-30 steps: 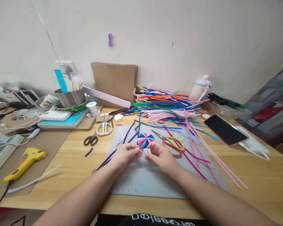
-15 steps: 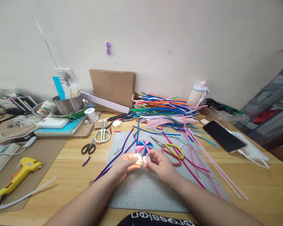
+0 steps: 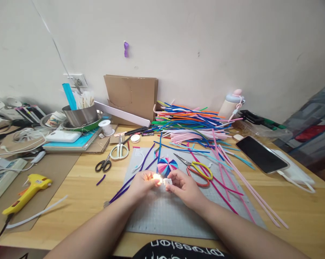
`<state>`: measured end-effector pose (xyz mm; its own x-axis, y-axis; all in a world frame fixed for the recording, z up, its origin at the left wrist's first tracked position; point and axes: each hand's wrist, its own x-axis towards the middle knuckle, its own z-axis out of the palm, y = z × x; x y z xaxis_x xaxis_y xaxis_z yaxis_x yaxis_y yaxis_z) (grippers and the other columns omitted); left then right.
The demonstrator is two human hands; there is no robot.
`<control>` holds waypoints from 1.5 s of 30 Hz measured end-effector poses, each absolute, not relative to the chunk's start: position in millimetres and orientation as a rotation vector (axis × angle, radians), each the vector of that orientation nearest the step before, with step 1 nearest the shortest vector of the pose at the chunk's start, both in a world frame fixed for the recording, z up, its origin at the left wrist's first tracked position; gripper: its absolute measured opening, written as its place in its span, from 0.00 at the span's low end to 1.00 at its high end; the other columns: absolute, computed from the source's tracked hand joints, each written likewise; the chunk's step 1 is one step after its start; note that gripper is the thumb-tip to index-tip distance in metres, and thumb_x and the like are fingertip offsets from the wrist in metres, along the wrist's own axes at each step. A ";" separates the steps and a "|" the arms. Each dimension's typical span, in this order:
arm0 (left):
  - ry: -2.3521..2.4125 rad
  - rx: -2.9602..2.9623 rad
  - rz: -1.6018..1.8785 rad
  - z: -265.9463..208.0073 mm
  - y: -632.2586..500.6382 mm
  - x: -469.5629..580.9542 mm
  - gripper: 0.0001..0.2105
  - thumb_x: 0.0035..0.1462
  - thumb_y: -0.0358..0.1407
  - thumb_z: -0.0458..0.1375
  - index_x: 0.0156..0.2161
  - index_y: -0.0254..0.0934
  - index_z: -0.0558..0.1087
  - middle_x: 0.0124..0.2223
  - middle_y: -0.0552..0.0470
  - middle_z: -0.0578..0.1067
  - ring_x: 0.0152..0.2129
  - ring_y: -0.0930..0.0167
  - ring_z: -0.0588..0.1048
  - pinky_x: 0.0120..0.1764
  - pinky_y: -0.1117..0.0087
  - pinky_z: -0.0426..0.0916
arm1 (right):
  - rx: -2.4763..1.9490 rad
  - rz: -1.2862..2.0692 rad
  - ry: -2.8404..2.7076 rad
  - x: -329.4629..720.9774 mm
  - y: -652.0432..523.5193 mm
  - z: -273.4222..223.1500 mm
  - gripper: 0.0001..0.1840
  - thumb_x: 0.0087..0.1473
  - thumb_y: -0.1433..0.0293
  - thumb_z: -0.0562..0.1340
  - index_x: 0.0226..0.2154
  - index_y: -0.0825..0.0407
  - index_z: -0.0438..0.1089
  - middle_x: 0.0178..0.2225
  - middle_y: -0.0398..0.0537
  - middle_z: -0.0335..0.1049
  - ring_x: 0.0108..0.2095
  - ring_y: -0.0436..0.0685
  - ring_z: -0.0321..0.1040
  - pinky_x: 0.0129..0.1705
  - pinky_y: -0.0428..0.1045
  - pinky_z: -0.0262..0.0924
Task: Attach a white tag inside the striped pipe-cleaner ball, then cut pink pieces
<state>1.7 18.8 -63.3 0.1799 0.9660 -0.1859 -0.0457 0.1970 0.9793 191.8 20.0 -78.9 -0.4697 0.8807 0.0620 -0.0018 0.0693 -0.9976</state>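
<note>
My left hand (image 3: 142, 185) pinches a bright, warm-glowing light (image 3: 157, 177); the glare hides its exact shape. In my right hand (image 3: 186, 187) a small white box (image 3: 167, 182) sits between thumb and fingers, close against the light. Just beyond my fingertips lies a round piece striped in pink, blue and white (image 3: 167, 166), its near edge covered by my hands. Both hands are over a grey cutting mat (image 3: 173, 219). Scissors with yellow and red handles (image 3: 200, 172) rest right of the striped piece.
Colourful pipe cleaners (image 3: 192, 120) are heaped by the wall, with loose ones on both sides of the mat. At left are a yellow glue gun (image 3: 28, 192), black scissors (image 3: 103, 165) and white-handled scissors (image 3: 119, 151). A phone (image 3: 262, 154) lies at right.
The camera view has tilted and shifted slightly, so the desk items sit a little higher and further right. My left fingers have moved slightly on the glowing light, whose glare looks more compact.
</note>
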 end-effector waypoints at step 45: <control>0.914 0.586 0.967 -54.4 8.5 3.9 0.14 0.55 0.39 0.57 0.35 0.26 0.73 0.31 0.40 0.76 0.26 0.70 0.75 0.31 0.71 0.70 | -0.926 1.084 -1.722 200.4 26.7 -75.8 0.10 0.49 0.65 0.66 0.35 0.48 0.70 0.30 0.43 0.68 0.30 0.53 0.65 0.32 0.49 0.61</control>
